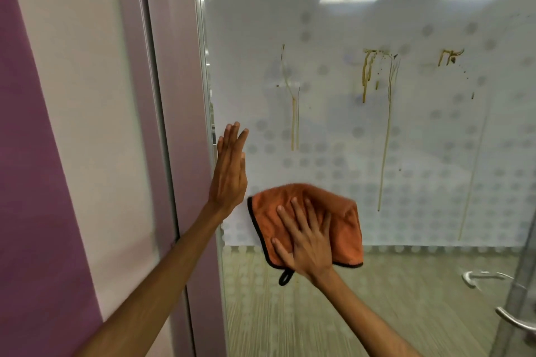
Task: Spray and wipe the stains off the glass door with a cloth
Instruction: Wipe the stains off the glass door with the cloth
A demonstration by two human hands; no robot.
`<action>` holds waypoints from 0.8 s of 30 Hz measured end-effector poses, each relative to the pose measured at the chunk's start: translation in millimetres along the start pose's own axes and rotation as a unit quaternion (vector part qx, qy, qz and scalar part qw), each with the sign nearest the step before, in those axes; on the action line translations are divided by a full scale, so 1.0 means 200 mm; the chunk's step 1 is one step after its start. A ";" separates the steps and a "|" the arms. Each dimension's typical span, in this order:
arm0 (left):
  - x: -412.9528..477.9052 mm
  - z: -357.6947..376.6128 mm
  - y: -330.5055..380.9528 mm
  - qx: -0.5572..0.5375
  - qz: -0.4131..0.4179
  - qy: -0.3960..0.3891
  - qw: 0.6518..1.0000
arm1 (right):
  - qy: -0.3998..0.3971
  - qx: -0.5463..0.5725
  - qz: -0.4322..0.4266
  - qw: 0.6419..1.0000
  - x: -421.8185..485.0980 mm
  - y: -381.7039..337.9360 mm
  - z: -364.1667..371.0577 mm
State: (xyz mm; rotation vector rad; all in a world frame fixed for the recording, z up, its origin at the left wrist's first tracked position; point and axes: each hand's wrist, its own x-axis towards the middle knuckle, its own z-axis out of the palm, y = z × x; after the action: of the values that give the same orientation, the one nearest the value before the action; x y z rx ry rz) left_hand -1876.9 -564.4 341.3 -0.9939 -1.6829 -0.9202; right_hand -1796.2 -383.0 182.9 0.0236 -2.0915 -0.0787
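Note:
The glass door [420,153] fills the right of the head view, frosted with a pattern of grey dots. Brown drip stains run down it: a thin streak [294,122] at left, a wide cluster with long runs [374,75] in the middle, a small patch [449,56] at right. My right hand [307,243] lies flat, fingers spread, pressing an orange cloth [345,217] with a black edge and loop against the glass, below the stains. My left hand [230,171] rests flat and open on the glass near its left edge. No spray bottle is in view.
A pale door frame [174,124] and a purple and white wall [43,153] stand to the left. A metal door handle [513,322] juts out at the lower right. Ceiling lights reflect in the upper glass.

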 end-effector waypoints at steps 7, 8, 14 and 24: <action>-0.03 0.01 -0.04 0.079 0.037 -0.034 0.996 | -0.049 0.023 -0.019 0.998 -0.15 0.05 -0.02; -0.03 0.01 -0.04 0.088 0.039 -0.034 0.995 | -0.032 0.007 -0.024 0.999 -0.09 0.06 -0.05; -0.08 0.00 -0.08 0.131 0.026 -0.004 0.991 | 0.095 -0.032 0.058 0.993 0.40 0.07 -0.24; -0.15 0.10 -0.06 0.178 -0.047 0.040 0.982 | 0.013 0.030 0.025 0.999 0.12 0.00 -0.13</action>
State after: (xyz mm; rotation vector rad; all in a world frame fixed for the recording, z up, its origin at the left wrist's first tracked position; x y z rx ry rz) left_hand -1887.9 -557.9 305.8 -0.6344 -1.7595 -0.6773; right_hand -1785.0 -385.0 217.0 0.0092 -2.0675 0.0136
